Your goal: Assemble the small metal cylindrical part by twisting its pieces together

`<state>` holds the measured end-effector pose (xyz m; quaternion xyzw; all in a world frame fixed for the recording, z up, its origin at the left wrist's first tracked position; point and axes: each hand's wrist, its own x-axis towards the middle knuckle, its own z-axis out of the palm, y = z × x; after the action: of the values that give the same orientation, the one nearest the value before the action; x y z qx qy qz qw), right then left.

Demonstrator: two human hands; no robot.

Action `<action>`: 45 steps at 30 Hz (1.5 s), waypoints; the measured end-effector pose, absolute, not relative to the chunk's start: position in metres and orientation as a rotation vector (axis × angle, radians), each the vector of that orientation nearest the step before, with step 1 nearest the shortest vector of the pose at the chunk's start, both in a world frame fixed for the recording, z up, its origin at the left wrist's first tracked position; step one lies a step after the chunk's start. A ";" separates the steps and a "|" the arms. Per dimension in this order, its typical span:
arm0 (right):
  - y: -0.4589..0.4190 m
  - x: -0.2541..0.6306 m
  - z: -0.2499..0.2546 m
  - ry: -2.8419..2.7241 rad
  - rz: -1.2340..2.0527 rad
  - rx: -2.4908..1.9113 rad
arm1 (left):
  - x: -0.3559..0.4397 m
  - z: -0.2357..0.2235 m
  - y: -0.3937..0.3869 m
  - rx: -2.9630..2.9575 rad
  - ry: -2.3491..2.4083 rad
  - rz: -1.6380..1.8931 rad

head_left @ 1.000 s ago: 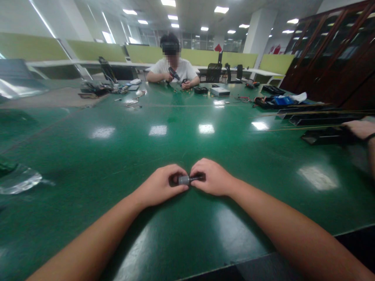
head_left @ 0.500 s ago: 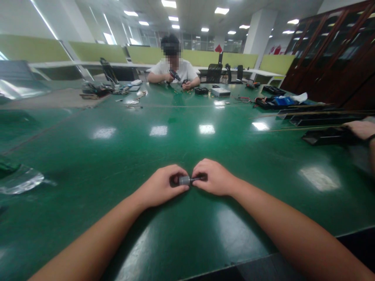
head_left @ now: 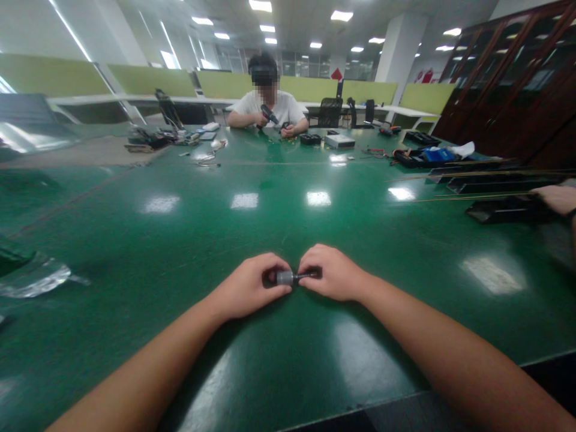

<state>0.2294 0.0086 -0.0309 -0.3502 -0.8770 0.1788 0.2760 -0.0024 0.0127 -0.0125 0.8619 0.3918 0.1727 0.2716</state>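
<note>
Low over the green table, my left hand (head_left: 254, 285) curls its thumb and fingers around a small grey cylinder (head_left: 285, 278) with dark ends. From the cylinder's right side a thin dark rod runs into my right hand (head_left: 333, 273), whose thumb and fingertips pinch it. The piece lies level, pointing left to right between both hands. Its exact kind is too small to make out, and its ends are partly hidden by my fingers. Only a narrow gap separates the fingertips of the two hands.
Across the green table (head_left: 279, 228) a person (head_left: 265, 102) holds a power drill (head_left: 270, 114). Black metal channels (head_left: 499, 210) lie at the right, with another person's hand (head_left: 555, 198) on one. Clear plastic (head_left: 40, 279) is at the left. Tools and parts line the far edge.
</note>
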 end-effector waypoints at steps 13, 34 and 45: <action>0.009 0.235 -0.029 -2.382 0.487 -0.955 | -0.002 -0.011 0.012 2.306 1.062 0.469; 0.008 0.245 -0.025 -2.384 0.474 -0.994 | -0.004 -0.012 0.011 2.329 1.059 0.458; 0.009 0.248 -0.024 -2.396 0.488 -1.003 | -0.003 -0.012 0.010 2.327 1.069 0.461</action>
<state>0.2483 0.0090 -0.0237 -0.3677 -0.8786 0.1789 0.2467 -0.0032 0.0104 -0.0123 0.8620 0.3959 0.1709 0.2665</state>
